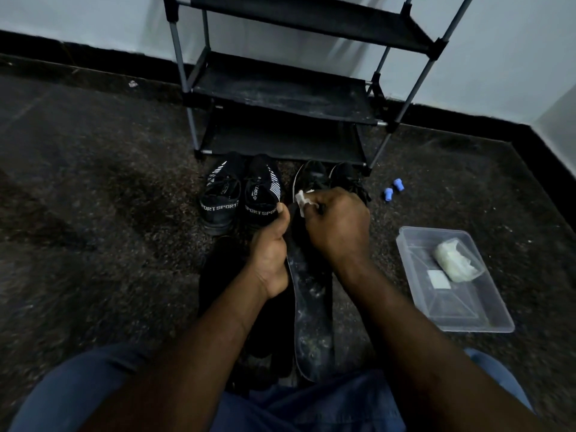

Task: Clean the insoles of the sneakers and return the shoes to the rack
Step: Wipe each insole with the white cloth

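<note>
A long black insole [311, 313], dusty with pale smudges, lies lengthwise between my knees. My left hand [270, 251] grips its left edge near the toe end. My right hand [338, 224] is closed on a small white wipe [301, 199] pressed against the insole's far end. Other dark insoles [218, 275] lie on the floor under my left forearm. Two pairs of black sneakers stand in front of the rack: one lettered "SPORT" [241, 194], the other [327, 179] partly hidden behind my right hand. The black shoe rack [280, 88] has bare shelves.
A clear plastic tub [448, 310] at the right holds a pack of wipes [455, 260] and a small white square. Two small blue caps [392, 189] lie on the dark speckled floor. A pale wall with black skirting runs behind the rack.
</note>
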`<state>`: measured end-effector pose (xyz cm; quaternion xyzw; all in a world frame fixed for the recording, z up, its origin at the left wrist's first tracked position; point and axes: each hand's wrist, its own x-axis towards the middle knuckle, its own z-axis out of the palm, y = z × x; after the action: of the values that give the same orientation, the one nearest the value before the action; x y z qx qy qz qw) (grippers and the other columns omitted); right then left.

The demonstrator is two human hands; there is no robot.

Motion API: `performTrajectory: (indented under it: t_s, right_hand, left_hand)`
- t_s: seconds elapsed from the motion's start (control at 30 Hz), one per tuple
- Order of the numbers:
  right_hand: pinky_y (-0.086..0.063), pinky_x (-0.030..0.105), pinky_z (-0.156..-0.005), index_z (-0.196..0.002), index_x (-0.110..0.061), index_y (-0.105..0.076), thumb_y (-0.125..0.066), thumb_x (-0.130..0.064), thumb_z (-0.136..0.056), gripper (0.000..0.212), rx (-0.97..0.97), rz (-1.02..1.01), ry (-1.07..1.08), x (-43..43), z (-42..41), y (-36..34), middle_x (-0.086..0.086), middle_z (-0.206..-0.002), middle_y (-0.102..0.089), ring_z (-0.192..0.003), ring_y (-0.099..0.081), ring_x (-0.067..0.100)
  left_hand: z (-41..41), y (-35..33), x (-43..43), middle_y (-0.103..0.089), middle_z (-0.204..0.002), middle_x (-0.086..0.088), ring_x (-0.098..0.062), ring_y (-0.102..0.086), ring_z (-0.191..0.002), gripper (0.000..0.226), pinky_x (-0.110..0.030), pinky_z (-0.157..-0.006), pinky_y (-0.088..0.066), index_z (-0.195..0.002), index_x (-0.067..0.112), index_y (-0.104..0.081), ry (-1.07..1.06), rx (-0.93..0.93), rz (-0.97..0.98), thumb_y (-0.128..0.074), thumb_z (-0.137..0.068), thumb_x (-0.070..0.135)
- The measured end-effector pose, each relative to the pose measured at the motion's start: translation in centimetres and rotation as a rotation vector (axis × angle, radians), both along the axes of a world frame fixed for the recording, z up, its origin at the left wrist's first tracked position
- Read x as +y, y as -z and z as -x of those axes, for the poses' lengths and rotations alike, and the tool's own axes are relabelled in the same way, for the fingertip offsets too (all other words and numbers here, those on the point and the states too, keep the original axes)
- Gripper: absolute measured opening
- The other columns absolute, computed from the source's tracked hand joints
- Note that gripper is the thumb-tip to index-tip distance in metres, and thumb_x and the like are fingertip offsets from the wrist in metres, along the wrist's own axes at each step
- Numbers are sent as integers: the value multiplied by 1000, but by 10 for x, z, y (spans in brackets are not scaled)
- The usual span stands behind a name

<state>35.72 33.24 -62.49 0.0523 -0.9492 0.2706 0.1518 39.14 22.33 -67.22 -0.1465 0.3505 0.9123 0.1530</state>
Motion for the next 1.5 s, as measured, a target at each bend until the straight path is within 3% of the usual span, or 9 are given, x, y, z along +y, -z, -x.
performTrajectory:
  t_s: [0.13, 0.27, 0.47, 0.6, 0.7, 0.87, 1.03, 1.17, 1.5]
  right_hand:
    - [-53, 44, -78, -106, -37, -79, -59, -42, -92, 26, 35, -105, -123, 18, -13, 7, -5, -98, -72, -92, -62, 26]
    - [-53, 45, -76, -106, -34, -79, -68, -33, -91, 19, 64, -87, -157, 37, -33, 19, -6, -96, -72, -89, -63, 25]
    - [-52, 44, -74, -106, -31, -79, -66, -33, -89, 21, 81, -77, -113, 35, -49, 23, -6, -95, -71, -89, -62, 24]
    - [-52, 45, -79, -103, -30, -79, -51, -39, -85, 34, 79, -63, -48, 22, -33, 11, -6, -97, -73, -92, -63, 24]
    - [-51, 44, -78, -104, -33, -78, -44, -41, -83, 41, 79, -121, -71, 18, -28, 4, -4, -97, -71, -92, -62, 27]
    - [-47, 40, -74, -105, -32, -77, -54, -36, -86, 30, 99, -149, -93, 26, -45, 21, -6, -96, -68, -91, -59, 26]
    - [-48, 43, -77, -102, -29, -78, -61, -34, -85, 25, 100, -93, -31, 31, -49, 26, -5, -96, -69, -93, -62, 24]
    - [-47, 43, -81, -104, -32, -78, -67, -31, -88, 19, 83, -68, 12, 22, -35, 12, -6, -98, -70, -95, -61, 22]
    - [-48, 43, -74, -100, -27, -77, -62, -33, -83, 23, 118, -92, -30, 31, -61, 37, -4, -95, -71, -88, -64, 27]
  left_hand:
    - [4, -5, -2, -59, -141, -24, -39, -56, -131, 61, -50, -110, -47, -141, 5, -58, -28, -27, -41, -55, -97, 47]
    - [8, -6, -9, -59, -143, -18, -31, -58, -132, 59, -40, -97, -57, -142, -1, -53, -39, -23, -55, -33, -109, 44]
    - [5, -7, -9, -58, -146, -17, -30, -57, -133, 60, -44, -104, -50, -144, 0, -50, 9, -17, -132, -33, -109, 45]
    - [1, -8, -1, -72, -115, -18, -29, -71, -99, 32, -39, -89, -57, -122, 5, -69, 45, -31, -56, -53, -99, 21]
    - [2, -8, 0, -74, -107, -16, -27, -73, -90, 29, -37, -81, -58, -116, 7, -70, 5, -26, -44, -46, -106, 20]
    - [6, -13, -12, -67, -133, -17, -28, -66, -120, 47, -42, -97, -52, -134, -2, -58, -24, -21, -103, -36, -110, 31]
    - [3, -12, -2, -69, -130, -18, -29, -67, -118, 45, -42, -98, -53, -132, -2, -61, 25, -47, -75, -37, -109, 30]
    - [-1, -12, 3, -73, -115, -18, -29, -72, -98, 34, -38, -85, -58, -127, 4, -66, 6, -40, -22, -47, -106, 22]
    - [5, -12, -2, -60, -141, -21, -32, -60, -130, 47, -43, -100, -51, -140, -7, -51, -58, -46, -64, -38, -109, 26]
